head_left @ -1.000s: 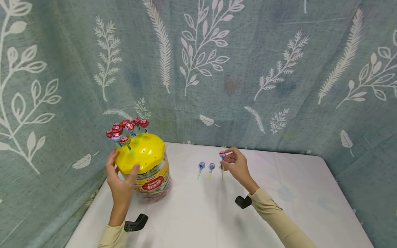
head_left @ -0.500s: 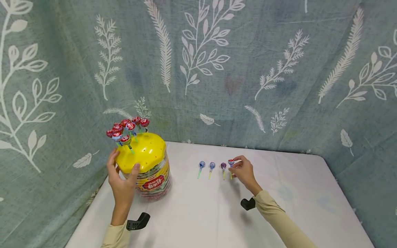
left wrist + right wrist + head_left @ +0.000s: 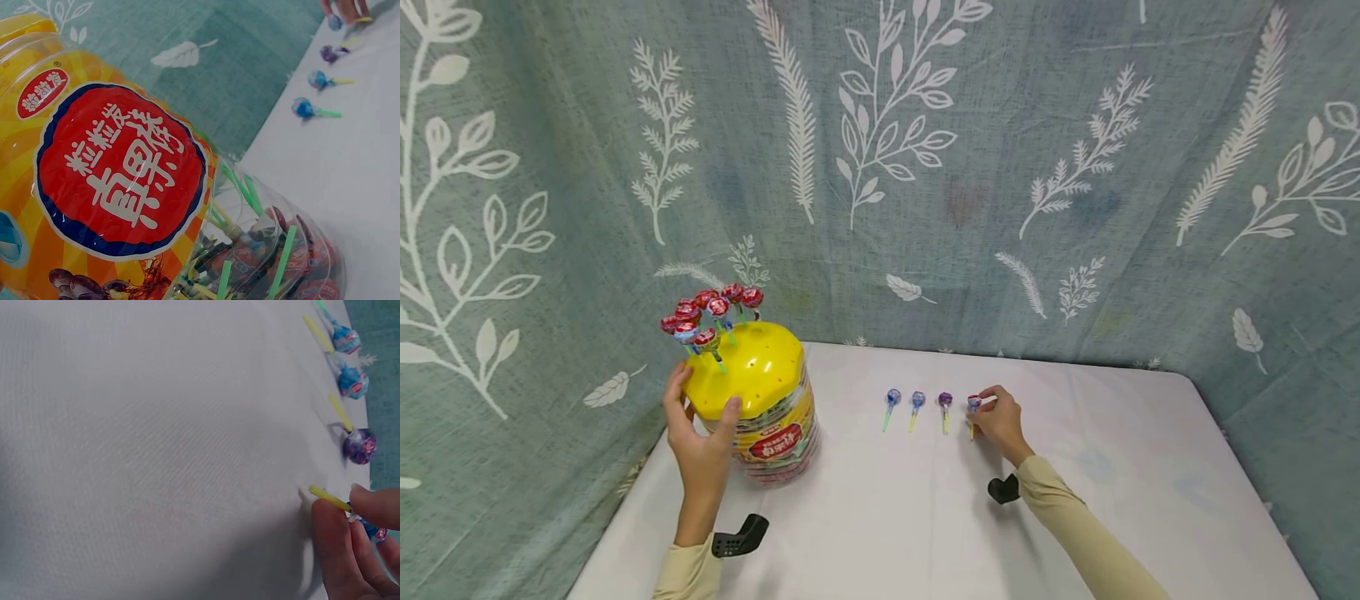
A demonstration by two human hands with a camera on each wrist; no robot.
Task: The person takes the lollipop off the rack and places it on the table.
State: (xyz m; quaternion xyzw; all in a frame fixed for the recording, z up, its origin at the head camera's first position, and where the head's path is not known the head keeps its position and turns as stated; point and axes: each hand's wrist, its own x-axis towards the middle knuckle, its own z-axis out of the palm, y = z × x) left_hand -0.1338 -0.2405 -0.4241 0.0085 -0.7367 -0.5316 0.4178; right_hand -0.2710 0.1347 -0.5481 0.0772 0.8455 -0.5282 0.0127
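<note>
Lollipops (image 3: pixel 718 307) in glossy, mostly red wrappers stand in the yellow lid (image 3: pixel 763 358) just beyond the left hand (image 3: pixel 702 454), whose thumb and fingers grip the clear plastic jar (image 3: pixel 781 467) around its top. Its round red label (image 3: pixel 122 172) reads 粒粒发 真果棒. Between the hands lie two blue lollipops (image 3: pixel 892 397) and a purple one (image 3: pixel 945 399); the right hand (image 3: pixel 1003 425) pinches a yellow-sticked lollipop (image 3: pixel 974 402).

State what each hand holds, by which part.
Right hand: a lollipop, pinched where its stick meets the wrapper. Left hand: the jar, gripped at its yellow lid.
</note>
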